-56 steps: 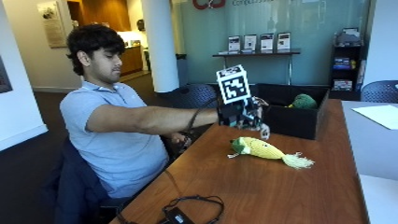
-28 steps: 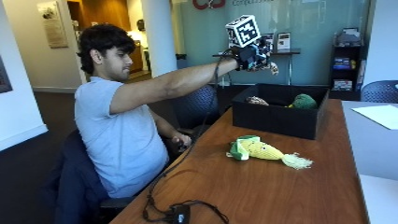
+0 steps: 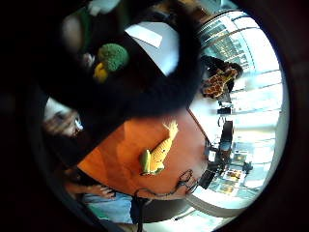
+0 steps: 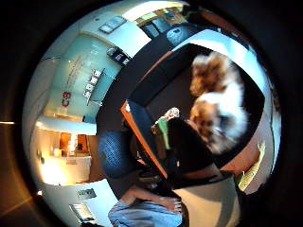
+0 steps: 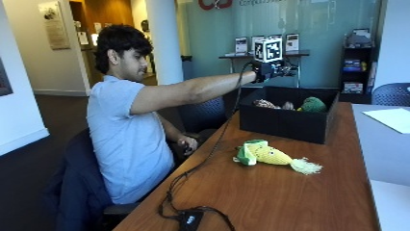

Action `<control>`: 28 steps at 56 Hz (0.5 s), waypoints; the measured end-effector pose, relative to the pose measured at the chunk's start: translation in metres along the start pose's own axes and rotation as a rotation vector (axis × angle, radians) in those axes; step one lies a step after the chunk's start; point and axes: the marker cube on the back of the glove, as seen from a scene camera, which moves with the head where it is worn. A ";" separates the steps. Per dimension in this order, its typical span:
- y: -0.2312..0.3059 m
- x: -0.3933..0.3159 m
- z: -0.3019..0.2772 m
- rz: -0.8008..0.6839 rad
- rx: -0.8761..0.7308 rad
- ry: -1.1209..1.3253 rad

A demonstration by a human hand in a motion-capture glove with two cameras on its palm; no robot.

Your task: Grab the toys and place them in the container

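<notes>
Delivery is the step we judge to be in hand: the gloved right hand is raised above the near-left corner of the black container, at the end of an outstretched arm. We cannot tell from any view whether that hand is grasping something or has let go. In the thumb-side palm view a fuzzy brown-and-white toy sits close to the palm with the container's dark inside behind it, but we cannot say whether it is held or already lying inside. From the outside view, a green toy rests inside the container toward its far right side, with a brownish shape beside it that may be the same fuzzy toy. The one toy plainly left out is the corn toy, lying on its side on the wooden table just in front of the container, apart from its front wall. It looks soft and knitted: a yellow cob, green husk leaves at the end farther from the container's right side, and a pale tassel at the other. Next, we think, the hand must clear the container's rim, come down in front of it, and close around the cob's middle.
</notes>
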 end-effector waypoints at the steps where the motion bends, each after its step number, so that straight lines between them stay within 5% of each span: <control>1: 0.000 0.001 0.002 0.008 -0.003 0.000; 28: 0.082 0.123 -0.012 0.121 -0.036 0.039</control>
